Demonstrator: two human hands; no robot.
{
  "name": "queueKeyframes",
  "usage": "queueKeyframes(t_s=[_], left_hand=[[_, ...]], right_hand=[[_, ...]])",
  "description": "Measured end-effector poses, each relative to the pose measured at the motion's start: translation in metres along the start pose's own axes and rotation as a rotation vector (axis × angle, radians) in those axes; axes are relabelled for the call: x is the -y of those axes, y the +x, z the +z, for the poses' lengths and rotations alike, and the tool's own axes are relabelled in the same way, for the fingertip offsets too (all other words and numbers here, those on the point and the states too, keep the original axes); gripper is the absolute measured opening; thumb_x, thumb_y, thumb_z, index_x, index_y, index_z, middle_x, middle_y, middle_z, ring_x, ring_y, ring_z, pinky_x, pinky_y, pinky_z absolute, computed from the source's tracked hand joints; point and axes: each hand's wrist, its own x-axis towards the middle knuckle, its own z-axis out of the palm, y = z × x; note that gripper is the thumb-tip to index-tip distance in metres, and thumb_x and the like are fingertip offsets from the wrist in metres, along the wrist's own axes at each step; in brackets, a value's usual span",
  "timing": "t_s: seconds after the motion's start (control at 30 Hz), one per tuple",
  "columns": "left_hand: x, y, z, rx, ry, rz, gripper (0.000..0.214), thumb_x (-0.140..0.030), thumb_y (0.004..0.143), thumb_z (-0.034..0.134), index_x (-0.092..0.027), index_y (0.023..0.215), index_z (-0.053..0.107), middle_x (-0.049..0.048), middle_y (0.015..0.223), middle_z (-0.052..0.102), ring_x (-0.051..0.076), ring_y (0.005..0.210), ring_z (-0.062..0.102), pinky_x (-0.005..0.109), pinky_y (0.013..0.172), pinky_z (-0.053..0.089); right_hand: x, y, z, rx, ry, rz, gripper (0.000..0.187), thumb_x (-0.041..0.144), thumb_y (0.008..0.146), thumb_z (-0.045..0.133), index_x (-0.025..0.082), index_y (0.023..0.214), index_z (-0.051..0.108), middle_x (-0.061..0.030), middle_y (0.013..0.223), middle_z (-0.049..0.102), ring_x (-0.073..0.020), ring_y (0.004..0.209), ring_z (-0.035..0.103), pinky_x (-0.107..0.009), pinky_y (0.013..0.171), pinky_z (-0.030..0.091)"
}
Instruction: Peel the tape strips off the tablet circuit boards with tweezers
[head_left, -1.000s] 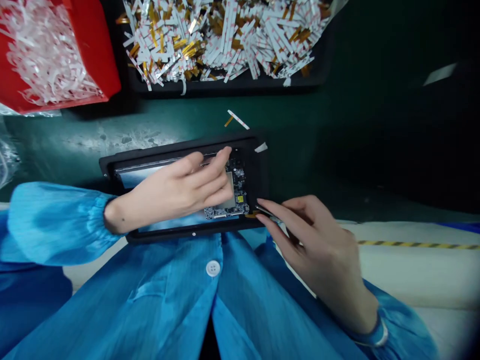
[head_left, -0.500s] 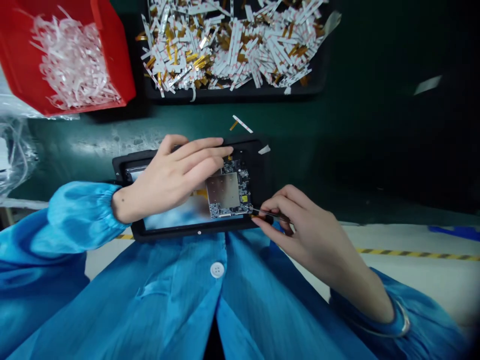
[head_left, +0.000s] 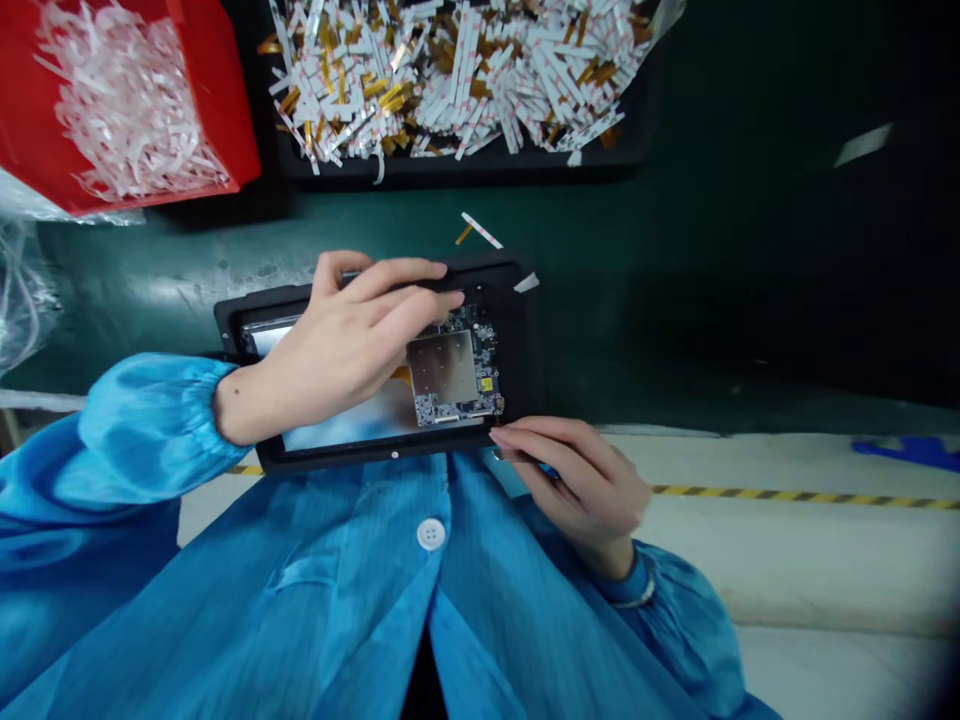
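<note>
A black tablet [head_left: 519,330] lies open-backed at the near edge of the green table, showing a circuit board [head_left: 450,372] with a silver shield. My left hand [head_left: 337,345] rests across it with fingers stretched out, the fingertips on the upper edge just above the board and the thumb at the far rim. My right hand [head_left: 577,480] is at the tablet's lower right corner with its fingers pinched together. They close on a thin dark tool that is almost hidden under the index finger. Both arms wear blue sleeves.
A black tray [head_left: 465,168] heaped with white and gold strips stands at the back. A red bin [head_left: 225,120] of white shreds sits at the back left. One loose strip [head_left: 480,230] and a white scrap [head_left: 526,284] lie beside the tablet. Clear plastic [head_left: 22,290] is at far left.
My left hand lifted off the board, uncovering the silver shield, and its fingers now reach the top edge. My right hand drew in closer to the tablet's lower right corner.
</note>
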Motion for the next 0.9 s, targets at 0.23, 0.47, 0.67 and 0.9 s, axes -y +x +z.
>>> queueKeyframes(t_s=[0.23,0.47,0.67,0.9], left_hand=[[-0.005,0.015,-0.007,0.063,-0.024,-0.159,0.018,-0.017,0.099,0.046,-0.018,0.116,0.051,0.0053,0.114,0.068,0.022,0.109,0.058,0.035,0.085,0.05],[-0.004,0.024,0.008,-0.026,0.076,-0.192,0.018,-0.016,0.101,0.039,-0.013,0.109,0.055,0.0078,0.095,0.065,0.022,0.091,0.055,0.034,0.078,0.051],[-0.025,0.028,0.003,0.104,0.205,-0.178,0.03,-0.021,0.102,0.032,-0.01,0.12,0.054,0.015,0.103,0.06,0.033,0.102,0.057,0.047,0.079,0.049],[-0.043,0.013,0.012,0.194,-0.154,0.004,0.019,-0.026,0.093,0.057,-0.014,0.106,0.051,0.0148,0.112,0.055,0.03,0.098,0.053,0.041,0.073,0.048]], right_hand=[[-0.006,0.001,0.002,0.031,-0.036,-0.075,0.018,0.004,0.083,0.068,0.018,0.092,0.073,-0.0027,0.085,0.075,-0.0116,0.067,0.07,-0.02,0.058,0.056],[-0.006,0.003,0.001,0.064,-0.099,-0.102,0.01,0.01,0.085,0.07,0.017,0.092,0.072,-0.0028,0.085,0.07,-0.0079,0.065,0.065,-0.019,0.059,0.055],[-0.009,0.004,-0.001,0.054,-0.129,-0.203,0.007,0.011,0.085,0.071,0.014,0.091,0.072,-0.0031,0.079,0.07,-0.0089,0.064,0.065,-0.02,0.059,0.056],[-0.013,0.002,0.002,0.02,-0.132,-0.192,0.005,0.014,0.083,0.074,0.017,0.086,0.073,-0.0005,0.079,0.072,-0.008,0.063,0.065,-0.018,0.062,0.058]])
